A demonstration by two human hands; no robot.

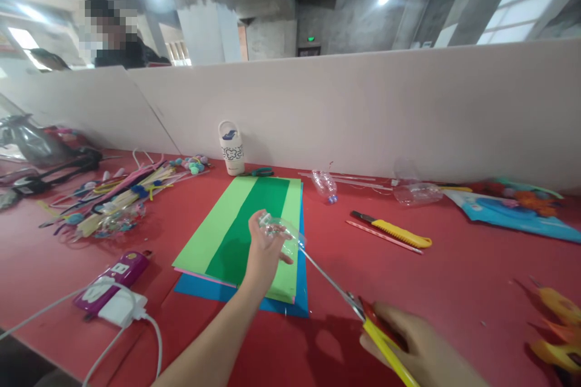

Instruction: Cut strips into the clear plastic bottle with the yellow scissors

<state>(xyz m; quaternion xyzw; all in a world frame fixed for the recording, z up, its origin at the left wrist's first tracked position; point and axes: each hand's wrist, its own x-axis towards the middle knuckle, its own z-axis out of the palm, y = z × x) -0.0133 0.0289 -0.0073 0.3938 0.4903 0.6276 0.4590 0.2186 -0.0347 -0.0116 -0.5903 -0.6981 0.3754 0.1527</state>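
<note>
My left hand [263, 251] is closed round a piece of clear plastic bottle [284, 233], held above a stack of green, pink and blue paper sheets [240, 224]. My right hand [417, 347] grips scissors with red and yellow handles [358, 308] at the lower right. Their long blades reach up and left, and the tips meet the clear plastic piece.
On the red table [454, 290] lie a yellow utility knife [394, 231], a pink pencil [384, 237], clear bottle parts [324, 184], a white bottle [231, 148], a pile of craft sticks and pipe cleaners [122, 193] and a power strip with charger [113, 287]. A person stands behind the white partition [363, 109].
</note>
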